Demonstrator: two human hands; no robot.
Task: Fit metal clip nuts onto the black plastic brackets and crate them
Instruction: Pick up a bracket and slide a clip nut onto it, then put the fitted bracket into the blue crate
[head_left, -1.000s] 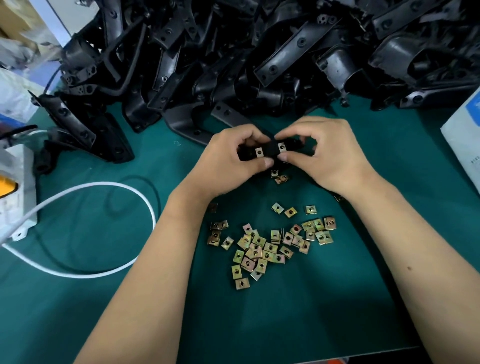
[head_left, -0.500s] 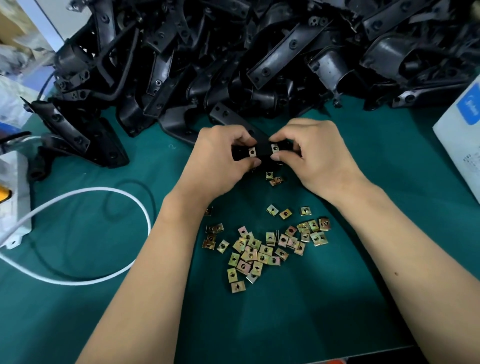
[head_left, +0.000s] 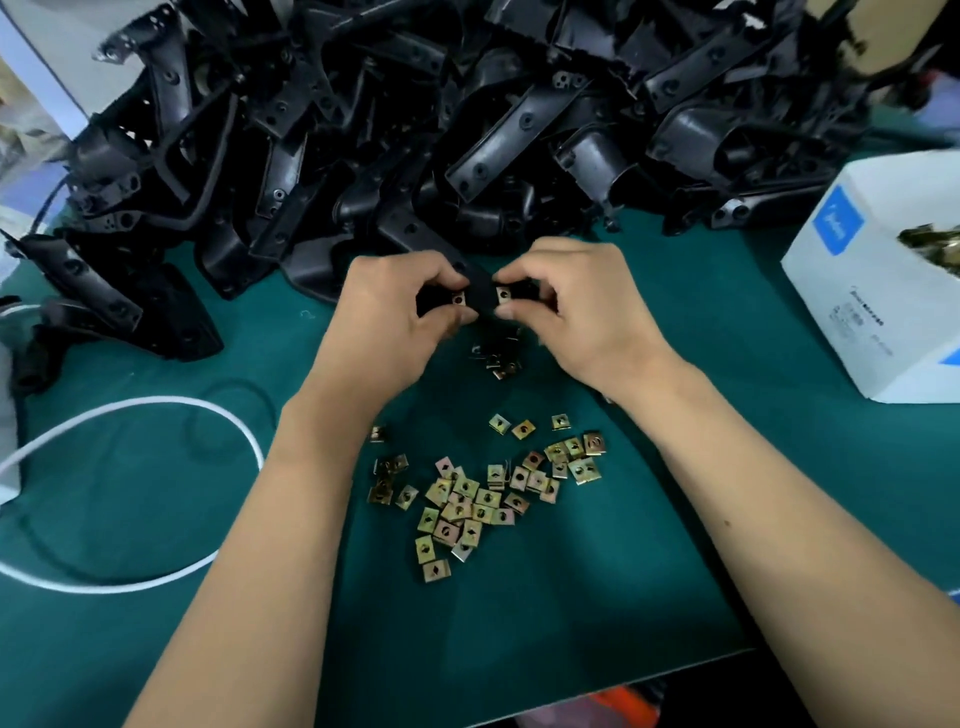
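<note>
A small black plastic bracket (head_left: 480, 296) is held above the green mat between both hands. My left hand (head_left: 384, 322) pinches its left end, where a metal clip nut (head_left: 458, 298) sits. My right hand (head_left: 576, 312) pinches the right end at a second clip nut (head_left: 502, 295). Several loose brass-coloured clip nuts (head_left: 483, 493) lie scattered on the mat below my wrists. A few more nuts (head_left: 501, 358) lie just under the bracket.
A big heap of black plastic brackets (head_left: 467, 130) fills the back of the table. A white box (head_left: 872, 270) holding more clip nuts stands at the right. A white cable (head_left: 156, 410) loops on the left of the green mat (head_left: 519, 623).
Both hands stay on the bracket with their grip the same. The view has shifted a little, bringing the white box at the right further into sight.
</note>
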